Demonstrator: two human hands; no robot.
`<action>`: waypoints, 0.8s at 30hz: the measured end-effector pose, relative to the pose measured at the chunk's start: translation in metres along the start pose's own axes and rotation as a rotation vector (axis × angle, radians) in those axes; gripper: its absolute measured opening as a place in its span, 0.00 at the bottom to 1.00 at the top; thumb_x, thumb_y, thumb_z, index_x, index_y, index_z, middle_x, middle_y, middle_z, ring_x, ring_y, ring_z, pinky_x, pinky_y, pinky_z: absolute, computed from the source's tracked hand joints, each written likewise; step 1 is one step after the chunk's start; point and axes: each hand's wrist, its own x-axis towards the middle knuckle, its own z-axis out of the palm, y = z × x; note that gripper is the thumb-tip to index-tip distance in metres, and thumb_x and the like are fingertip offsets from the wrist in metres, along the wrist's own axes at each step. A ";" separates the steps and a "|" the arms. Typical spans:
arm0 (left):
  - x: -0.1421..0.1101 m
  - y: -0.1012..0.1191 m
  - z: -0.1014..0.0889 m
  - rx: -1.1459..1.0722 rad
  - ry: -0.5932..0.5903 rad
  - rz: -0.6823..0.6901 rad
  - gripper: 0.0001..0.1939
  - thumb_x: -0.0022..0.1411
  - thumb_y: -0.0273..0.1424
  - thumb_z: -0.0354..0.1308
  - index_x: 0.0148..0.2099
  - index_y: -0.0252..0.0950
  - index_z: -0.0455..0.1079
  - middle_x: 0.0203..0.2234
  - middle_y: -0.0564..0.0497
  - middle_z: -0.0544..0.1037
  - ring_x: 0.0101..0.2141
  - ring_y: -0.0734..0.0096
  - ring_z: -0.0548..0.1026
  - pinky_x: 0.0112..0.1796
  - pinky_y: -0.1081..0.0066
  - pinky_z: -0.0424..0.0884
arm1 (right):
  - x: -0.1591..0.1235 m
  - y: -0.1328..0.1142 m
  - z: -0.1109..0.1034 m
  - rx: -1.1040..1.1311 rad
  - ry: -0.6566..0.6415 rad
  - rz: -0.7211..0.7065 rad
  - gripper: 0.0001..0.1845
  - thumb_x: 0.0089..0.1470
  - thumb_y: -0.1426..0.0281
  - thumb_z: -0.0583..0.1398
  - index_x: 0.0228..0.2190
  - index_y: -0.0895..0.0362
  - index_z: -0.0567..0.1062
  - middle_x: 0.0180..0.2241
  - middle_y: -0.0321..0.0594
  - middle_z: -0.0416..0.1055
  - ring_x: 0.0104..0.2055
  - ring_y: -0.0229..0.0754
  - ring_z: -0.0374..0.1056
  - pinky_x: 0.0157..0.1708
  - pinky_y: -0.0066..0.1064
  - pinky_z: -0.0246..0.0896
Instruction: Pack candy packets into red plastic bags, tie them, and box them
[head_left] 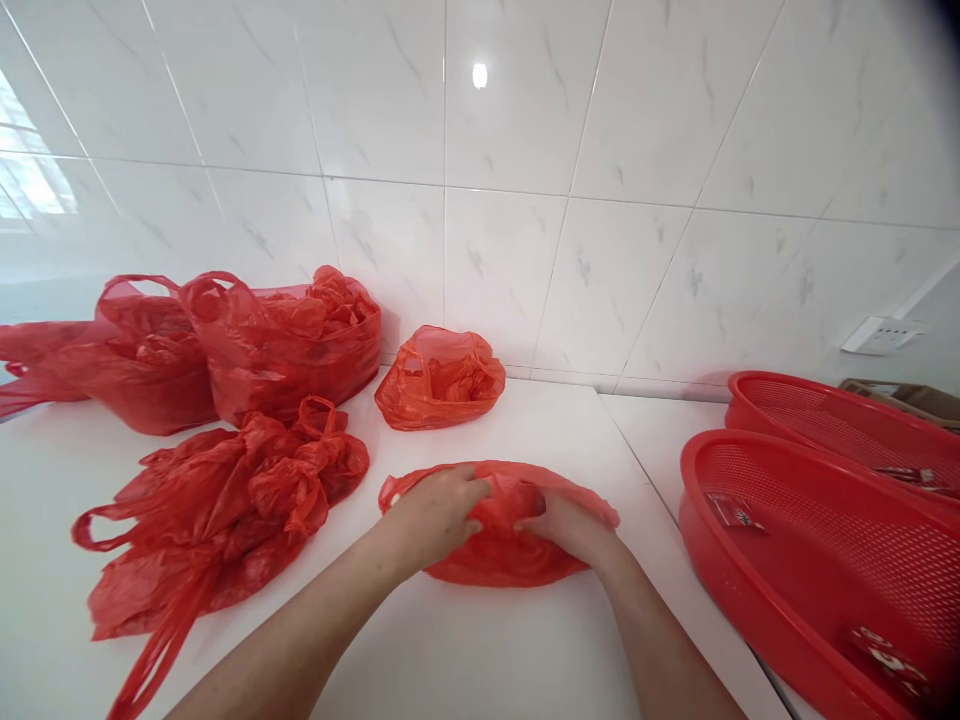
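Observation:
In front of me a red plastic bag [502, 565] lies spread on the white tabletop, its mouth turned up. My left hand [442, 510] reaches over its left side, thumb and fingers apart and resting on the crumpled plastic. From the right, my right hand [570, 525] rests in the bag's middle, its thumb and forefinger parted in a curve facing the left hand. Folds of plastic hide some of its fingertips. Just behind sits a smaller orange-red plastic bag [442, 385], open at the top with bunched plastic inside.
On the left are a pile of crumpled red bags [232, 510] and large red bags [292, 340] stuffed with plastic. Two red mesh baskets [712, 450] stand at the right, with small packets [739, 512] inside. A tiled wall [510, 270] with a socket [883, 335] rises behind.

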 end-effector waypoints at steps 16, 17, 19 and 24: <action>0.037 -0.057 0.017 0.232 -0.318 -0.017 0.40 0.37 0.33 0.69 0.56 0.46 0.65 0.56 0.46 0.66 0.58 0.50 0.59 0.54 0.57 0.60 | 0.008 0.006 -0.008 0.476 -0.100 0.288 0.19 0.50 0.65 0.57 0.45 0.55 0.73 0.26 0.34 0.71 0.20 0.33 0.64 0.18 0.24 0.56; 0.036 -0.057 0.015 0.222 -0.310 -0.018 0.38 0.39 0.31 0.68 0.56 0.45 0.66 0.55 0.46 0.68 0.57 0.50 0.61 0.53 0.58 0.61 | 0.011 0.008 -0.007 0.558 -0.065 0.344 0.18 0.51 0.66 0.56 0.44 0.57 0.73 0.25 0.33 0.70 0.18 0.32 0.61 0.16 0.23 0.54; 0.035 -0.053 0.012 0.203 -0.292 0.005 0.33 0.42 0.27 0.65 0.54 0.44 0.67 0.52 0.46 0.70 0.54 0.53 0.65 0.51 0.60 0.63 | 0.015 0.011 -0.005 0.678 -0.001 0.408 0.18 0.50 0.67 0.56 0.44 0.58 0.72 0.25 0.34 0.70 0.17 0.31 0.61 0.14 0.22 0.52; 0.023 -0.031 0.013 0.170 -0.196 0.095 0.22 0.54 0.25 0.56 0.53 0.43 0.68 0.53 0.47 0.69 0.53 0.57 0.66 0.52 0.59 0.62 | 0.012 0.002 -0.006 0.622 0.041 0.372 0.27 0.48 0.64 0.59 0.51 0.57 0.68 0.29 0.34 0.69 0.22 0.33 0.64 0.19 0.25 0.60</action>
